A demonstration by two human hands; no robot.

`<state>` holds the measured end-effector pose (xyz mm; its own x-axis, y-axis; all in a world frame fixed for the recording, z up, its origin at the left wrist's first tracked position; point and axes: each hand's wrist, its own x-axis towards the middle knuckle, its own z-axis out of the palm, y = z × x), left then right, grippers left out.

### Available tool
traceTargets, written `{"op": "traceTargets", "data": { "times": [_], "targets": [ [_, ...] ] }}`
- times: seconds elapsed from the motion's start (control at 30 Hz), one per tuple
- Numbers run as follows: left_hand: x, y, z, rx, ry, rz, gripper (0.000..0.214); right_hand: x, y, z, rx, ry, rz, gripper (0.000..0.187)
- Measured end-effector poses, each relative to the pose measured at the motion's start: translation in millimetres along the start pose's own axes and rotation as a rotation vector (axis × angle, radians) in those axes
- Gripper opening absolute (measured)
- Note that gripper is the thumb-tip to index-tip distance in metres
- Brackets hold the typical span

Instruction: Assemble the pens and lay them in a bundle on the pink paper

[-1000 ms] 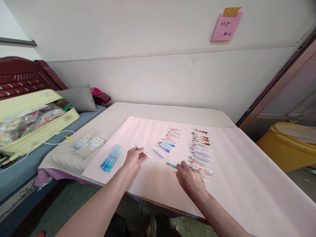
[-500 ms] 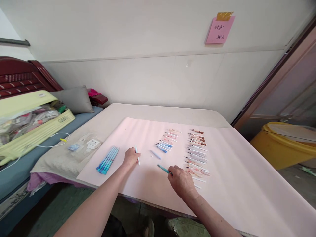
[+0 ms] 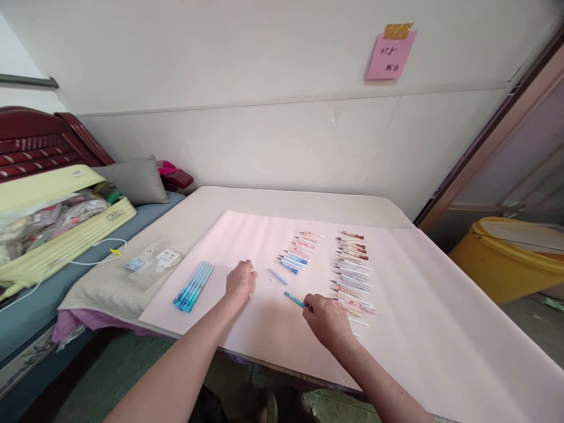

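My left hand [image 3: 241, 281] is closed over the pink sheet [image 3: 264, 329], its fingers curled round a slim pale pen part. Only a small end of that part shows below the hand. A teal pen barrel [image 3: 294, 299] points left out of the closed fingers of my right hand [image 3: 326, 320]. Between the hands lie a pale lavender-blue pen piece [image 3: 278, 277] and a tiny white bit. Several blue pens [image 3: 194, 286] rest side by side left of my left hand. Beyond the hands are blue pen pieces with white sticks [image 3: 293, 262] and a column of patterned pen parts [image 3: 352, 276].
A clear plastic wrapper [image 3: 154, 261] lies on the cream cover at the left. Farther left, a yellow container [image 3: 66, 235] full of packets sits on the bed by a grey pillow [image 3: 132, 179]. A yellow bin [image 3: 497, 264] stands right; a pink note [image 3: 391, 56] hangs on the wall.
My left hand has turned so its back covers most of the pale pen part, which showed upright before. My right hand, with the teal barrel, has shifted very slightly right.
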<state>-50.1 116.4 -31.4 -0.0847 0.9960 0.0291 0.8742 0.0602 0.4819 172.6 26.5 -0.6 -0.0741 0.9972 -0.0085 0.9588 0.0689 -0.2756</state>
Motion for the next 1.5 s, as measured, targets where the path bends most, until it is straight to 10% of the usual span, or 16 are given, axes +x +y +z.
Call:
{"op": "traceTargets", "data": {
  "times": [0.4, 1.5],
  "targets": [
    [-14, 30, 32.3, 0.210, -0.163, 0.313, 0.027, 1, -3, 8, -0.110, -0.047, -0.037, 0.017],
    [-50, 53, -1.3, 0.192, -0.224, 0.620, 0.019, 3, 16, 4, 0.010, 0.018, -0.029, 0.019]
  ]
}}
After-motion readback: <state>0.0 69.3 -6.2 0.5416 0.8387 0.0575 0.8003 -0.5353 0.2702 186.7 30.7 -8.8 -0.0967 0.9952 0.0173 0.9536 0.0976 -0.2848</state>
